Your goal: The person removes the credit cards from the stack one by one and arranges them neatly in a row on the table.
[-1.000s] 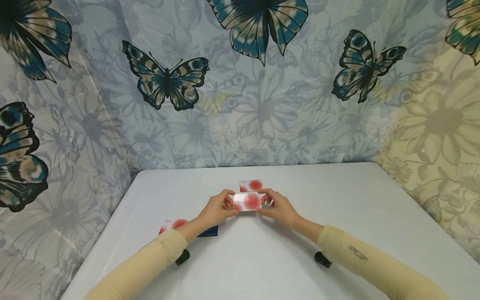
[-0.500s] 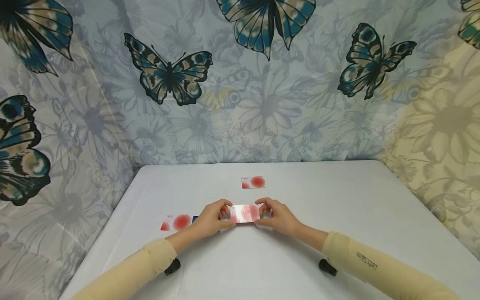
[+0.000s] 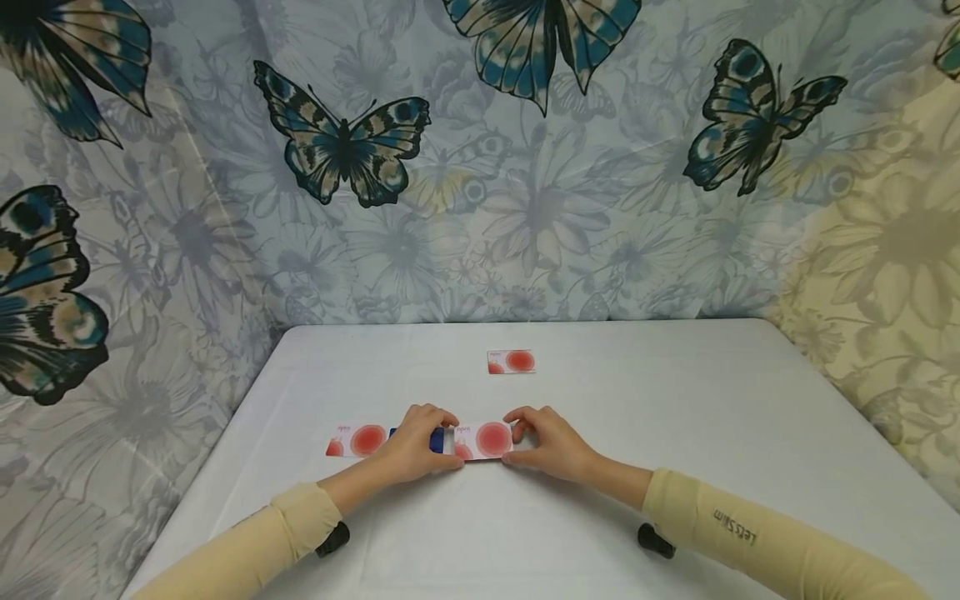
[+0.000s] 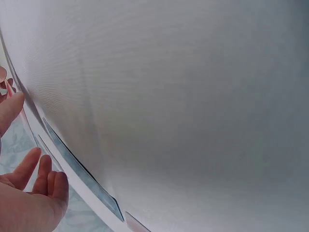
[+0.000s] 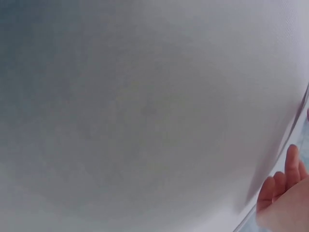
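Our left hand (image 3: 412,442) and right hand (image 3: 555,446) are pinching the red-circle box (image 3: 483,440) by both ends, seemingly for keeping it level. We are holding it beside the blue box (image 3: 437,440); a similar left box (image 3: 356,441) is lying past this, a far box (image 3: 512,362) behind, on the desk (image 3: 637,400).

The spot is curtained off, though whether within a home or a studio cannot be told. A white desk (image 3: 637,392) spreads beneath the left hand (image 3: 415,446) and the right hand (image 3: 552,444); beyond them and to either side hangs creased cloth (image 3: 450,275) printed with butterflies (image 3: 343,150) and flowers (image 3: 542,212).
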`<state>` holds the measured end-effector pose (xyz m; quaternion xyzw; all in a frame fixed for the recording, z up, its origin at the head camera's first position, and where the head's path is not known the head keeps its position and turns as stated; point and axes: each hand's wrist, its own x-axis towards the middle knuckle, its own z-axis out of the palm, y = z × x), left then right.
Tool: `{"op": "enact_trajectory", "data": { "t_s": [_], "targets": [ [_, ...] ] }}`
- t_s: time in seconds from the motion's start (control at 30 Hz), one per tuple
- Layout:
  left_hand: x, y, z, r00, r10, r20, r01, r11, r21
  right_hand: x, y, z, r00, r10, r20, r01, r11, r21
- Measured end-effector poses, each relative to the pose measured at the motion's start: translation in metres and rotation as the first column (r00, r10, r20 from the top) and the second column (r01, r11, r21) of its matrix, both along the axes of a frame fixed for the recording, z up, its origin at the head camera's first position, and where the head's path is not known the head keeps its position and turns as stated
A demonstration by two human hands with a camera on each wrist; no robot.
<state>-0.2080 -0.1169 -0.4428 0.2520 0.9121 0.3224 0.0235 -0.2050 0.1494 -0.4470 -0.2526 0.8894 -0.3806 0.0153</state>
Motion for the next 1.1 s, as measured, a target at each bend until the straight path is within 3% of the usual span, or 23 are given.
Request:
{"op": "enact_trajectory", "data": {
  "t_s": [0.3, 0.5, 1.1],
  "targets": [
    [0.003, -0.005, -0.001, 0.999, 0.026, 0.034, -0.024, 0.999, -0.033, -0.001, -0.006, -0.003, 0.998, 0.037, -0.058, -0.037, 0.999, 0.0],
    [0.001, -0.007, -0.003, 0.996, 0.066, 0.055, -0.065, 0.997, -0.029, -0.003, -0.01, -0.003, 0.998, 0.023, -0.065, -0.021, 0.999, 0.024],
    [-0.001, -0.01, -0.002, 0.992, 0.084, 0.093, -0.081, 0.996, -0.035, -0.004, -0.014, -0.003, 0.997, -0.006, -0.073, 0.01, 0.998, 0.066]
  ]
}}
